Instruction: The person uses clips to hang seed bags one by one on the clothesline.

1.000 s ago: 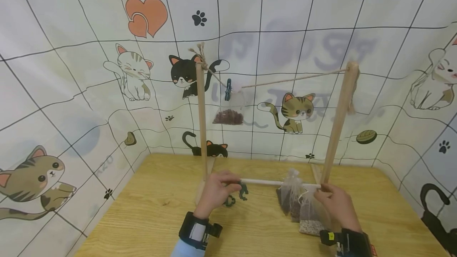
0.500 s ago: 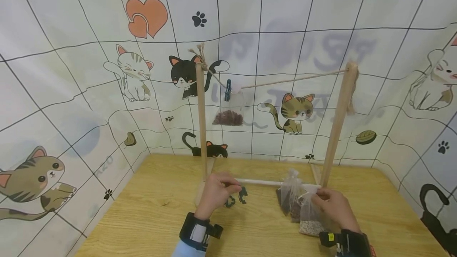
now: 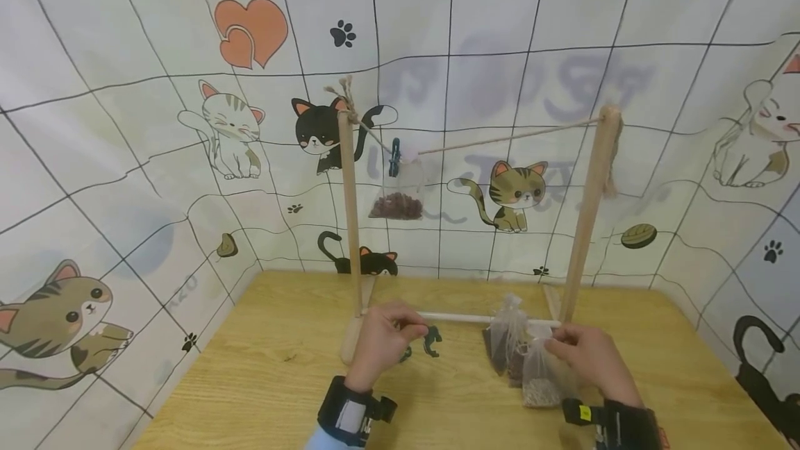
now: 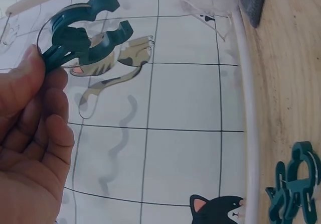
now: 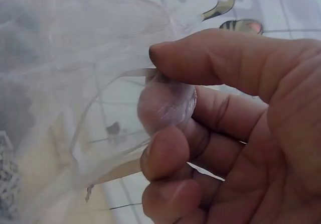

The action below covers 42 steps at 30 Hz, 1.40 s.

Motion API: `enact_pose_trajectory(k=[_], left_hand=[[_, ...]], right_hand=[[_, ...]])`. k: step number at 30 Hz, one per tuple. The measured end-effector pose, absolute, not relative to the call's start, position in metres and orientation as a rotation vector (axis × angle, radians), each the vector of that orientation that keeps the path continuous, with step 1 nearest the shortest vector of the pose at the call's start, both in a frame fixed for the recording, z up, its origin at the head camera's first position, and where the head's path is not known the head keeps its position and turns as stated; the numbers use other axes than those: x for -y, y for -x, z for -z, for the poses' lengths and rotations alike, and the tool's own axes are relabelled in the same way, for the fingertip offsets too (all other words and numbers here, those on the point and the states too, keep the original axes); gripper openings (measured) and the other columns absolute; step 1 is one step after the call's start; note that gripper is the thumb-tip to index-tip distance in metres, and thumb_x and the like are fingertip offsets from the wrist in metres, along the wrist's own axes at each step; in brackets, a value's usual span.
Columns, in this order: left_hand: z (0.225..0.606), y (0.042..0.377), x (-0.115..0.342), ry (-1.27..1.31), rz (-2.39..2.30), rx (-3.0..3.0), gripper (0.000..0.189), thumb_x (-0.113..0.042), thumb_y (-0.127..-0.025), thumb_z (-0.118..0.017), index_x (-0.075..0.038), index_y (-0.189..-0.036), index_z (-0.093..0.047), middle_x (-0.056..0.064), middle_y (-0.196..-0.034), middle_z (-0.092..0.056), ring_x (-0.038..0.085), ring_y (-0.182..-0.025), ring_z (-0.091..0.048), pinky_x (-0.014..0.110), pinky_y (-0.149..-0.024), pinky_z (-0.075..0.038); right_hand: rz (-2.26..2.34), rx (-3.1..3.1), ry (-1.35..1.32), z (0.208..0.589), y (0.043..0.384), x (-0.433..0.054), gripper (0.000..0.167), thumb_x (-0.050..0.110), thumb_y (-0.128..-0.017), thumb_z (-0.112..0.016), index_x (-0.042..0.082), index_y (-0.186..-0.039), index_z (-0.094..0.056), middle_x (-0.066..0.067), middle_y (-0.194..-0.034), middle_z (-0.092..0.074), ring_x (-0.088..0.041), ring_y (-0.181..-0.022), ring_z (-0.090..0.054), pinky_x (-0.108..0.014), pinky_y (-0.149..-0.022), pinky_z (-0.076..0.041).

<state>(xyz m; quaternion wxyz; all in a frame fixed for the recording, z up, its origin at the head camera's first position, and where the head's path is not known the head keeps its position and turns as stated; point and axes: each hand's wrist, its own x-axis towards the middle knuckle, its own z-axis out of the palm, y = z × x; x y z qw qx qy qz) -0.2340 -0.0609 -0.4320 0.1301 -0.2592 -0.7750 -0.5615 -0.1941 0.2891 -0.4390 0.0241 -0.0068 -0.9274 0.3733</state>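
My left hand pinches a dark green plastic spring clip between thumb and forefinger. The clip's two curved jaws point away from the palm. On the right, my right hand pinches the top edge of a sheer white drawstring bag. The thin fabric lies over the forefinger in the right wrist view, and pale striped seeds show in the bag's bottom. Another sheer bag, with dark red pieces inside, hangs from a twine line by a green clip.
Two wooden posts hold the twine, joined low down by a white rod. More sheer bags with dark contents stand at the rod's right end. Spare green clips lie on the wooden table, partly behind my left hand.
My left hand has shifted slightly right with the clip. My right hand has closed in on the seed bag's top, and the bag's bottom is a little higher.
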Motion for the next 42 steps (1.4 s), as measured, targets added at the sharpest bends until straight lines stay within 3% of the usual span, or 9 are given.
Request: enact_pose_trajectory(k=[9,18,29,36,42], left_hand=[[0.403,0.222,0.059,0.832,1.529,2.127,0.008,0.0,-0.081,-0.082,-0.007,-0.085,-0.08,0.002,-0.076,-0.073,0.004,-0.065,-0.053,0.021,-0.059,-0.047],[0.351,0.228,0.058,0.982,1.301,1.93,0.01,0.003,-0.076,-0.086,-0.003,-0.081,-0.08,0.004,-0.072,-0.072,0.009,-0.061,-0.056,0.023,-0.058,-0.049],[0.28,0.234,0.055,1.026,1.129,1.868,0.008,0.006,-0.079,-0.084,0.0,-0.081,-0.079,0.008,-0.074,-0.073,0.013,-0.059,-0.053,0.021,-0.054,-0.044],[0.23,0.245,0.052,1.019,1.043,1.825,0.004,0.004,-0.081,-0.082,0.001,-0.081,-0.079,0.011,-0.075,-0.073,0.017,-0.058,-0.054,0.021,-0.054,-0.041],[0.186,0.256,0.046,0.998,0.969,1.821,0.004,0.002,-0.083,-0.082,0.002,-0.08,-0.079,0.013,-0.076,-0.075,0.022,-0.059,-0.06,0.022,-0.057,-0.043]], right_hand=[[-1.046,2.804,-0.044,0.413,0.187,-0.274,0.014,0.022,-0.095,-0.074,0.008,-0.095,-0.073,-0.003,-0.09,-0.072,-0.016,-0.081,-0.059,-0.033,-0.07,-0.049],[-1.334,2.593,-0.062,0.383,0.193,-0.254,0.024,0.025,-0.1,-0.07,0.002,-0.097,-0.07,-0.006,-0.075,-0.066,-0.016,-0.063,-0.06,-0.029,-0.058,-0.049],[-1.676,2.424,-0.316,0.351,0.221,-0.227,0.026,0.022,-0.102,-0.068,-0.004,-0.1,-0.067,-0.019,-0.082,-0.068,-0.02,-0.065,-0.064,-0.031,-0.059,-0.057],[-1.666,2.32,-0.44,0.326,0.239,-0.214,0.024,0.019,-0.103,-0.066,-0.005,-0.102,-0.067,-0.009,-0.083,-0.072,-0.018,-0.066,-0.066,-0.029,-0.058,-0.056],[-1.733,2.242,-0.521,0.302,0.251,-0.203,0.03,0.021,-0.105,-0.062,-0.008,-0.107,-0.063,-0.013,-0.092,-0.073,-0.017,-0.071,-0.068,-0.029,-0.061,-0.057]])
